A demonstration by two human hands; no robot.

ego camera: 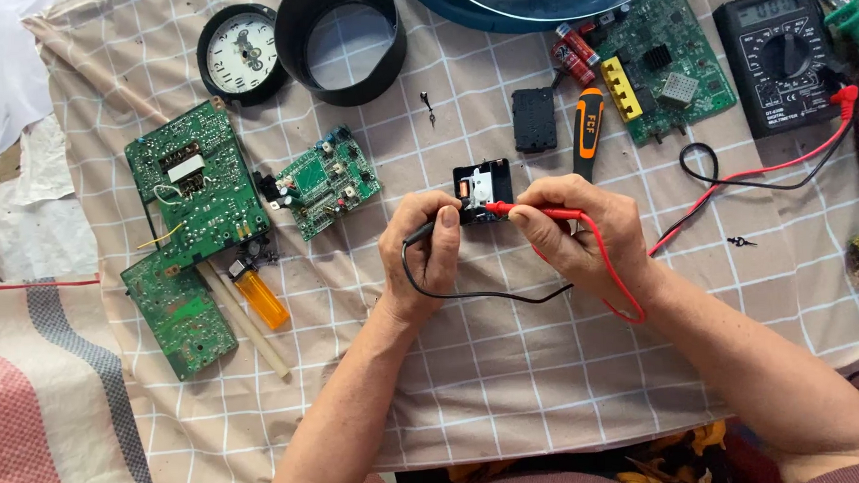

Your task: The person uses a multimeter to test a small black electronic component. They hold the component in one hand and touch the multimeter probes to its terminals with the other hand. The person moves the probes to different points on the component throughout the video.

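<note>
Both bare forearms reach over a checked beige cloth (pixel 511 381). Left hand (pixel 428 251) pinches one black probe (pixel 420 234); right hand (pixel 577 229) grips one red probe (pixel 533 210). Their tips meet a small black square clock mechanism (pixel 483 190) at mid-cloth. Four green circuit boards, one black multimeter (pixel 780 56), one round clock face (pixel 242 53) lie around.

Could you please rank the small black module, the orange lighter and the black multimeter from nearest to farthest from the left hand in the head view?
From the left hand:
1. Small black module, just above its fingertips.
2. Orange lighter, to its left.
3. Black multimeter, far upper right.
</note>
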